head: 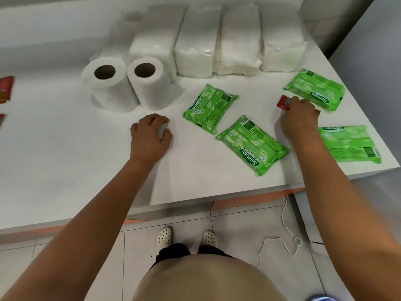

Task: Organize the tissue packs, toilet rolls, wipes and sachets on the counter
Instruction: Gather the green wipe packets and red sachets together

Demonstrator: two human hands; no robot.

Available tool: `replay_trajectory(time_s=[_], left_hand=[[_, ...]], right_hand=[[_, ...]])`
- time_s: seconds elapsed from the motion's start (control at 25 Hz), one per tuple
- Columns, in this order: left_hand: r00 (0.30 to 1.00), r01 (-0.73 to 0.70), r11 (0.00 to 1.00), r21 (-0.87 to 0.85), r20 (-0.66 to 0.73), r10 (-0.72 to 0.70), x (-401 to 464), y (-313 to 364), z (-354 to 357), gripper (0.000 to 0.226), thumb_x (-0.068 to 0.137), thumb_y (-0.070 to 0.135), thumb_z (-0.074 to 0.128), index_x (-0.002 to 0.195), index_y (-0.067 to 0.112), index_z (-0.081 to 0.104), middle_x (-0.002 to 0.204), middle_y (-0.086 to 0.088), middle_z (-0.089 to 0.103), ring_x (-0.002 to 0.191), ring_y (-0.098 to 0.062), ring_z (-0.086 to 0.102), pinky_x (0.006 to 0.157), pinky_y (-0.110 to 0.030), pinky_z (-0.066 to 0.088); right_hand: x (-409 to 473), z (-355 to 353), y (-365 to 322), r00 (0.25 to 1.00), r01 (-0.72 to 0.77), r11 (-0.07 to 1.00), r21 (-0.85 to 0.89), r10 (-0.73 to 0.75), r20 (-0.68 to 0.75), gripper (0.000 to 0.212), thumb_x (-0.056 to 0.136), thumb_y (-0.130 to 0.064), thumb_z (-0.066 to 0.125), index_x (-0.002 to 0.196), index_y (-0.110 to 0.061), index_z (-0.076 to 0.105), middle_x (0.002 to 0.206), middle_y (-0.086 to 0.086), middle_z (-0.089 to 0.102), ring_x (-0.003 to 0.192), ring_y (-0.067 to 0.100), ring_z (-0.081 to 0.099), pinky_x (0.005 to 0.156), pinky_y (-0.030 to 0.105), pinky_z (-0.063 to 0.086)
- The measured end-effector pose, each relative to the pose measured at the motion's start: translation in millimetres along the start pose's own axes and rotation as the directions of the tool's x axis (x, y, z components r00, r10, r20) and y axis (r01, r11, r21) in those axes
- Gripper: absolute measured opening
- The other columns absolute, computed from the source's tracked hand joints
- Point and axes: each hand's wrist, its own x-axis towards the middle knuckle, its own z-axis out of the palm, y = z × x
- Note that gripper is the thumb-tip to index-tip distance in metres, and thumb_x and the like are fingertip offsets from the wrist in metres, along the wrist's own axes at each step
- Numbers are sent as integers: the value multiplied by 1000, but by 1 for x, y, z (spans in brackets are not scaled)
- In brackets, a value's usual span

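**Right hand on red sachet, wipes still scattered**

Right hand (300, 118) reaches fwd over the white tabletop (65, 148) w/ fingers curled round a small red foil sachet (283, 103), which pokes out on the thumb side; looks like a pinch at its near end. Left hand (152, 132) rests on the tabletop, fingers loosely curled over something small & pale – can't tell what, or whether it's really gripped.

Four green plastic wipes packs lie flat at odd angles: one mid-tabletop (209, 108), one nearer the front edge (252, 145), one at back right (315, 92) just beside the sachet, one at far right (349, 144) partly under the right forearm. Two white toilet rolls (123, 83) stand on end, touching, left of the wipes. Clear-wrapped white tissue packs (217, 44) sit in a row at the back. More red sachets (5, 90) at the far left edge, well apart.

Handling, as a guess: sachet is v. light, thin, slick foil – pinch by a corner or edge, don't crush. Wipes packs are soft, floppy, glossy film; grip across the short width, thumb on top. Rolls are light & squashy; take round the body. Tissue packs are bulky but light, wrap may slip – grab from both sides.
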Motion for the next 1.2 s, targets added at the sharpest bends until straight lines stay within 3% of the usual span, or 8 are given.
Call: replay_trajectory(time_s=[0.32,0.68,0.84,0.96,1.08,1.2], left_hand=[[1000,20,1000,-12,4,-20,-1,1,0,41,80,30,46,114,14,62,119,-5,60,111,-28,52,95,-34,28],[1000,12,1000,-4,0,-12,-1,1,0,40,80,30,47,113,14,63,117,-5,61,109,-27,53,93,-34,28],[1000,15,1000,-13,-6,-15,-1,1,0,40,80,30,48,113,14,63,116,-4,61,109,-27,53,94,-34,29],[1000,25,999,-31,4,-25,-1,4,-1,41,79,30,48,113,12,64,115,-5,62,107,-28,54,95,-36,31],[999,12,995,-94,45,-8,4,3,-8,42,78,28,50,112,9,65,115,-8,63,106,-31,55,94,-36,37],[995,-11,979,-203,95,31,6,-7,-19,35,85,20,55,118,11,61,116,-6,62,107,-24,56,93,-29,40]], right_hand=[[16,-1,-11,978,-191,980,44,187,96,44,90,-11,49,131,1,38,138,24,36,130,38,29,105,48,28],[13,-14,-30,967,-239,959,152,222,125,48,87,-10,54,131,-3,37,136,19,43,126,37,41,101,46,35],[-6,-35,-65,999,-30,928,372,35,-7,36,85,-2,51,120,-3,45,121,18,55,111,35,53,84,38,43],[-32,-53,-103,982,97,703,705,-184,49,24,83,-5,56,106,-10,53,100,7,60,84,20,58,67,24,43],[-56,-71,-143,913,42,495,868,-371,168,22,82,-10,65,98,-20,52,85,-7,60,71,5,58,61,19,45],[-72,-79,-180,851,15,438,899,-478,219,18,85,-13,63,97,-23,54,85,-9,63,74,6,60,67,23,49]])
